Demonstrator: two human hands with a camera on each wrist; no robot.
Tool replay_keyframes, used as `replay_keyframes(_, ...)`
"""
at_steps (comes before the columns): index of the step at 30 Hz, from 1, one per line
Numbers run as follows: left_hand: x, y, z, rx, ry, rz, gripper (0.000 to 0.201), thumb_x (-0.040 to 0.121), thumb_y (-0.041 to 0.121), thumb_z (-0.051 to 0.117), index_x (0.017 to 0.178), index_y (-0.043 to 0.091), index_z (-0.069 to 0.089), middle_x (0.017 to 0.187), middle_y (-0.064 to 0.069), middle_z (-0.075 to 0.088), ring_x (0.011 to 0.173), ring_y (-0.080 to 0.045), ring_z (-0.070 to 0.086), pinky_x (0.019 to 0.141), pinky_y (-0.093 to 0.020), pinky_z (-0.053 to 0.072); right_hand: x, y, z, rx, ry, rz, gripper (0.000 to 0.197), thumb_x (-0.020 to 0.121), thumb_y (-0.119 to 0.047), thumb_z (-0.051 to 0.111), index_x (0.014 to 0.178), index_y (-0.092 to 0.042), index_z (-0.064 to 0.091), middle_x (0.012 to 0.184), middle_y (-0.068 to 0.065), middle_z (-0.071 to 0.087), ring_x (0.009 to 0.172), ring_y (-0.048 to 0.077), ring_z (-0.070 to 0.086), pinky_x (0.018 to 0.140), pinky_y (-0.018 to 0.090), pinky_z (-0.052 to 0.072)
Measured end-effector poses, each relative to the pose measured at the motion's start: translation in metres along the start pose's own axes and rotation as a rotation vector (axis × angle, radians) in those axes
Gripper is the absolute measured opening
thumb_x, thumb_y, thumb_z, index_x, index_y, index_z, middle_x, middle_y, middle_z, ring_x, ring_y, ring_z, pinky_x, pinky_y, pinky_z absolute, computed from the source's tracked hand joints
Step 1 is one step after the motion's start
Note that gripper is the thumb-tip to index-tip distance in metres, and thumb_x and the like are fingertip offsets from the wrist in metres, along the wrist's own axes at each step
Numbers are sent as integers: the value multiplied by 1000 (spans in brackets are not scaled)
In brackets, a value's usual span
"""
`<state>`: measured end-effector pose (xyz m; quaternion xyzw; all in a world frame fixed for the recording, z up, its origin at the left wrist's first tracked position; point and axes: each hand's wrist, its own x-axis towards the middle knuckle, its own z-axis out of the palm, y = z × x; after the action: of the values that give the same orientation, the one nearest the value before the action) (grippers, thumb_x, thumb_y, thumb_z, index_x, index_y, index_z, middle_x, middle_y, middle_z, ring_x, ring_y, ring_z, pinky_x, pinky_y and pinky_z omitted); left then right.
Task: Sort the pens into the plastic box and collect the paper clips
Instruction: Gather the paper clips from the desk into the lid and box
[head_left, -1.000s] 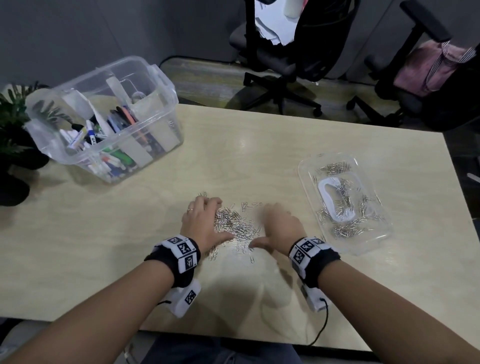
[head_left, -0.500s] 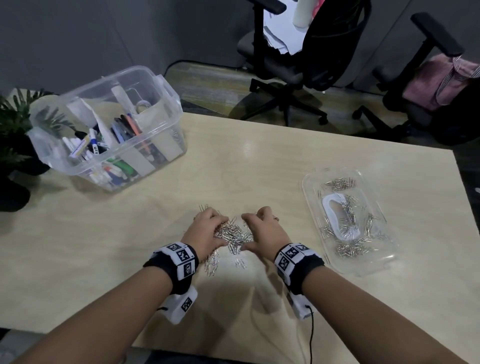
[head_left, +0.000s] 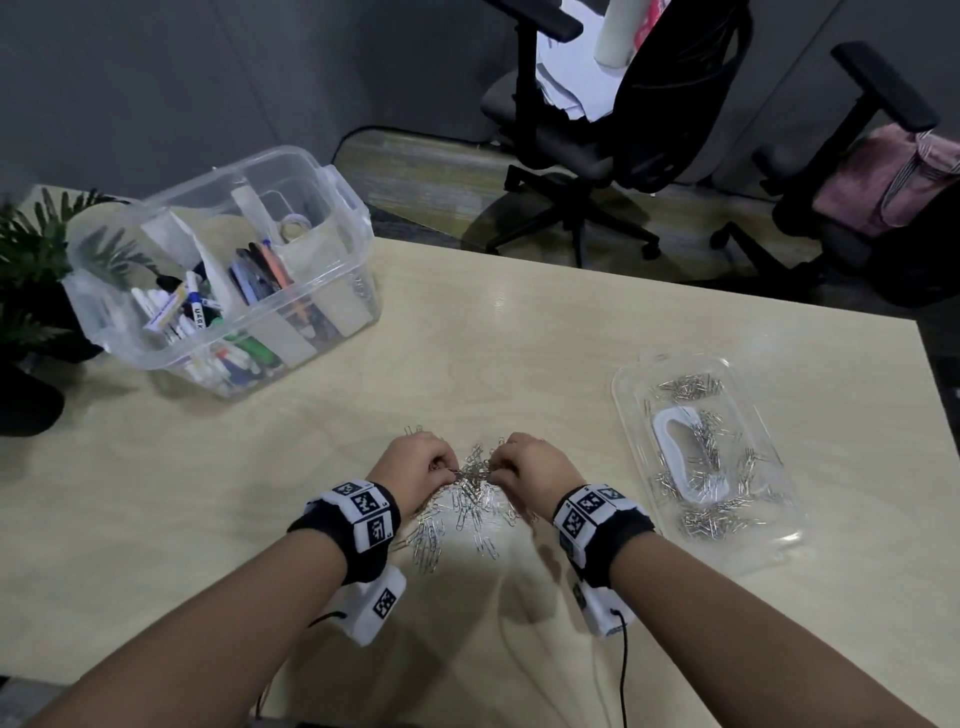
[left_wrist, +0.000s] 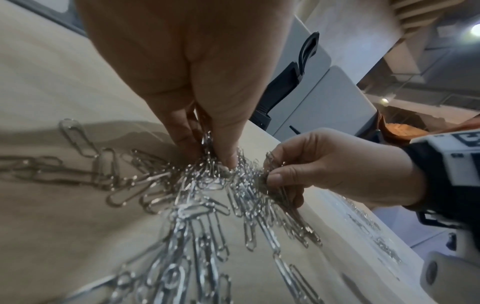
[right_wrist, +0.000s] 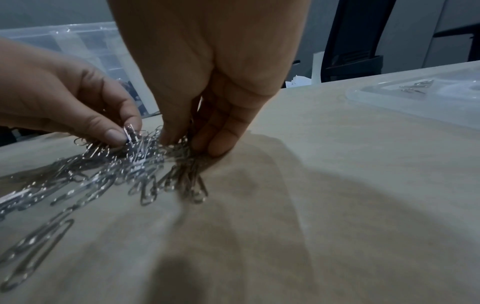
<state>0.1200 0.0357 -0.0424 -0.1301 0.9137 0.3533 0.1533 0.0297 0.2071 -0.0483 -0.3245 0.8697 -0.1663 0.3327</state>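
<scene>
The paper clips (head_left: 470, 493) lie in a loose heap on the table (head_left: 260, 493), near its front edge and squarely between the person's two hands, with a tail of strays trailing back toward the wrists. The left hand (head_left: 418, 475) comes at the heap from its left side; in the left wrist view its thumb and fingers (left_wrist: 179, 131) are curled tight together and pinch a bunch of clips at the heap's top. The right hand (head_left: 535, 475) meets it from the right side, its fingers (right_wrist: 223, 131) likewise curled down into the clips and gripping a clump, fingertips touching the tabletop. The two hands are close together with only the crest of the heap between them. The heap has no clear long axis, being a tangle, though the strays fan out toward the person. The clear lid (head_left: 711, 457), already holding scattered clips and lying flat, sits to the right of the heap, apart from it; the right hand is plainly the nearer of the two, so a carry to the right would be short for it and a longer reach across for the left. The plastic box (head_left: 343, 228) with pens (head_left: 197, 312) standing in its sections sits far off to the back left, well apart from the heap.
</scene>
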Motion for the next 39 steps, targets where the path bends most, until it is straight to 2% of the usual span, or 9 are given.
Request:
replay_keyframes(7,-5,8,-28,-114,102,-17,9,77,13,75,86,12,73,85,2,61,81,-12,56,79,-22,44,-3,-11,-26,12,-19,-83,23,86,-27,66,100,-9,71,101,9,62,97,23,57,84,28,40)
replay_keyframes(12,-11,13,-67,-197,238,12,7,76,13,76,81,17,72,82,4,62,78,-10,57,77,-22,43,-4,-43,-58,11,118,-214,19,87,-22,67,97,-6,72,95,9,65,89,24,60,82,31,45)
replay_keyframes(17,-15,16,-120,-278,390,43,8,77,12,76,83,15,72,82,4,64,72,-1,55,66,-6,40,16,-98,-104,29,298,-349,16,85,-19,69,92,-4,72,87,9,64,79,17,56,73,21,38)
replay_keyframes(21,-14,10,-161,-406,506,6,10,78,10,75,81,18,70,78,-1,69,72,-14,62,69,-20,50,55,-146,-134,14,389,-443,16,85,-17,69,93,-4,72,87,10,63,77,14,51,72,20,35)
replay_keyframes(24,-7,-2,-188,-422,598,-60,9,79,12,75,81,17,69,72,3,64,66,-8,56,66,-17,47,82,-177,-147,22,394,-487,17,85,-17,69,95,-4,72,85,5,59,75,11,49,73,21,38)
replay_keyframes(27,3,-11,-212,-508,635,-88,8,79,9,74,81,15,69,68,5,61,65,-11,56,70,-28,52,103,-195,-153,21,416,-494,17,85,-17,69,96,-3,72,84,3,58,76,11,49,73,21,37)
replay_keyframes(30,14,-18,-229,-536,652,-112,9,79,8,74,88,6,71,66,7,59,58,-3,53,59,-14,48,122,-204,-154,63,460,-459,16,84,-15,70,93,-3,72,88,9,62,80,18,55,77,28,43)
replay_keyframes(34,28,-27,-242,-506,687,-110,11,79,8,75,89,5,71,67,9,57,57,1,51,56,-5,42,145,-208,-152,112,525,-390,11,81,-13,71,89,-4,73,91,11,62,87,24,59,80,26,41)
replay_keyframes(39,39,-30,-243,-512,668,-123,11,81,8,73,91,5,69,68,7,56,48,9,52,50,-5,41,157,-207,-157,1,391,-357,17,82,-17,72,97,-9,71,95,4,64,84,12,55,80,22,43)
